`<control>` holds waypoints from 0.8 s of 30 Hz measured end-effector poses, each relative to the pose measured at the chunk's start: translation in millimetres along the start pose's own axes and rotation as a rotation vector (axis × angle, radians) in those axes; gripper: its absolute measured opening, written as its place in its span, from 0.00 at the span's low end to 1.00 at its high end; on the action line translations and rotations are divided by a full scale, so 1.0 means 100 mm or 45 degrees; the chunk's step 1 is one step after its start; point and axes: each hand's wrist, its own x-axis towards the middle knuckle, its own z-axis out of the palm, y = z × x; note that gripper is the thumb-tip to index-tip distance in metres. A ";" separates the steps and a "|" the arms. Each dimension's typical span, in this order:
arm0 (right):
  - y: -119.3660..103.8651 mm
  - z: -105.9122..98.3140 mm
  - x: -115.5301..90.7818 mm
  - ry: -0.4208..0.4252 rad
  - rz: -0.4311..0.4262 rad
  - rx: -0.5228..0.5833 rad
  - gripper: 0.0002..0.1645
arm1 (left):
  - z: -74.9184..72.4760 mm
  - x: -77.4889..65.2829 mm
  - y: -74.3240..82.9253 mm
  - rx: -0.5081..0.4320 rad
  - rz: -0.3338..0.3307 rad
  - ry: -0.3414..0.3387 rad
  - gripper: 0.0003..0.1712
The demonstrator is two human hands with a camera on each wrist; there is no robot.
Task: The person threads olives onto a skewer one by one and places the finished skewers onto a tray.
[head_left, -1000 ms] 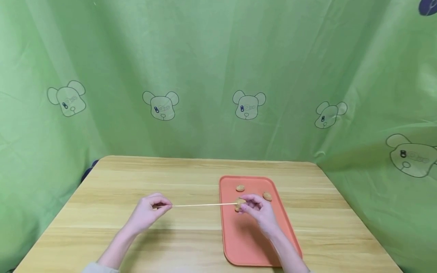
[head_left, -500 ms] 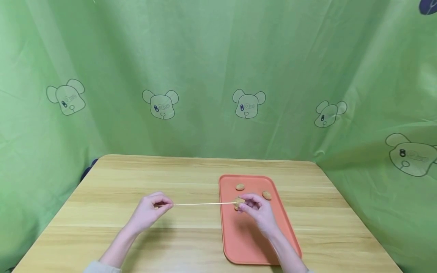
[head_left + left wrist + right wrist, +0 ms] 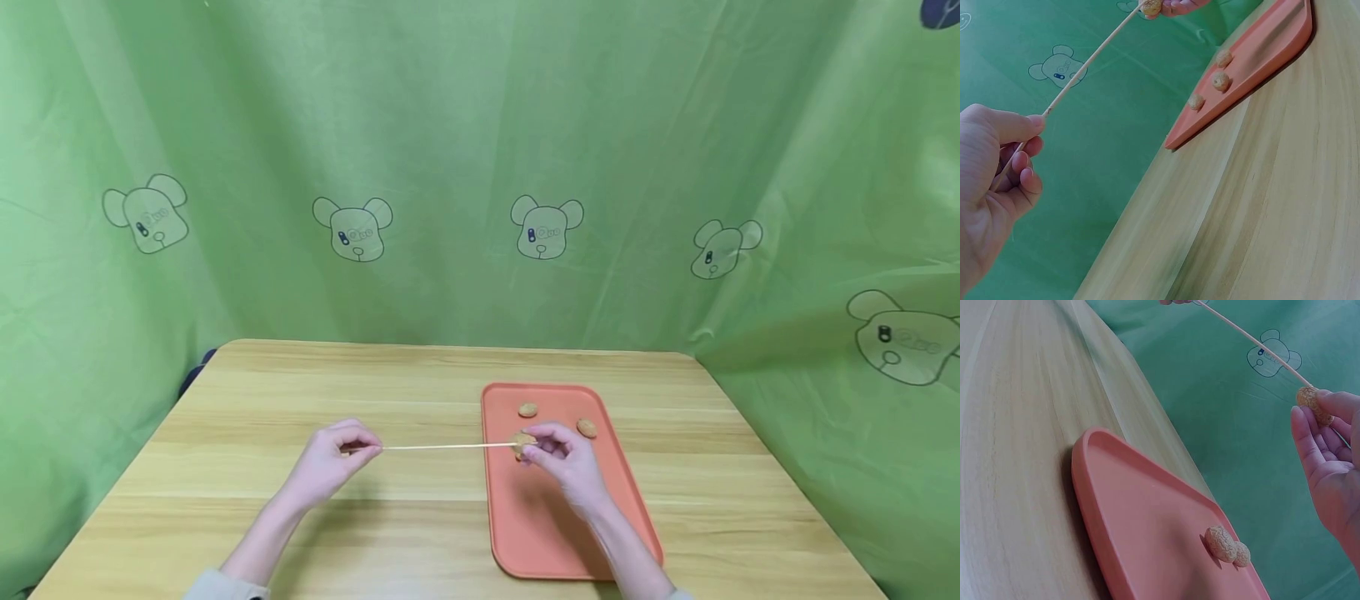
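Note:
My left hand (image 3: 327, 468) pinches a thin bamboo skewer (image 3: 446, 447) near its left end, between thumb and fingers. The skewer runs almost level to the right, above the table. At its other end, a wrinkled brown ball of food (image 3: 1315, 405) is held by the thumb and fingers of my right hand (image 3: 573, 475). The skewer meets the ball's side; how deep it goes in is hidden. Under the right hand lies a pink tray (image 3: 540, 550). More such balls rest on it: one at the back (image 3: 528, 410), one at the right (image 3: 587, 427) and one partly hidden below the hand.
The tray stands on the right half of a light wooden table (image 3: 315, 383), with a low raised rim. A green curtain (image 3: 450, 108) printed with bear heads encloses the table's back and sides.
My left hand has shifted slightly to the right with the skewer, and the bare length between the hands looks a little shorter. The right hand keeps its hold on the ball, nearly still.

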 end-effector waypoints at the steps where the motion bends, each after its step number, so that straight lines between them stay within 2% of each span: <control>1: 0.00 0.00 0.00 -0.007 -0.001 0.005 0.16 | 0.00 0.00 -0.01 0.004 -0.006 0.000 0.03; 13: 0.01 0.01 0.00 -0.014 -0.006 -0.011 0.15 | 0.02 0.02 0.00 -0.008 -0.045 0.001 0.02; 24: 0.01 0.03 -0.02 -0.013 -0.026 0.007 0.13 | 0.05 0.02 -0.02 -0.017 -0.017 0.006 0.03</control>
